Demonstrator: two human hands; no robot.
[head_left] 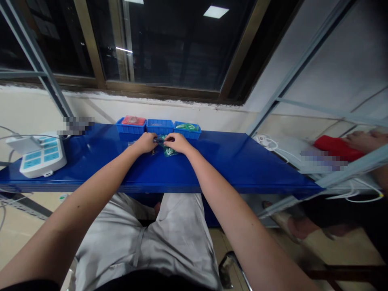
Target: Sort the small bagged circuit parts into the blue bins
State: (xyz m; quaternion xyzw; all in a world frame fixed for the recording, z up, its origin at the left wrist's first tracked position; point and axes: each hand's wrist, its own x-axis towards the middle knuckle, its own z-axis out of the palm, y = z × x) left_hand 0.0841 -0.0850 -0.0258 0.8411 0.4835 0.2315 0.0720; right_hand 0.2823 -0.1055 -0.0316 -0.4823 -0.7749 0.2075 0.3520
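Observation:
My left hand (146, 142) is closed in a pinch over the blue table, on what looks like a small clear plastic bag (159, 140). Facing it, my right hand (178, 142) has thumb and forefinger pinched at the other side of that bag. Just under my right fingers lies a small green packet (169, 152) with white pieces in it, partly covered by the hand. A thin brownish piece (153, 152) shows below my left fingertips; its kind is too small to tell. More clear plastic (131, 143) lies left of my left hand.
Behind my hands stand three blue bins: one with a red packet (133, 121), a middle bin (160, 127), and one with green packets (187, 127). A white power strip (44, 155) sits at the left. Another person's arm (368, 139) is at the right, past the metal frame.

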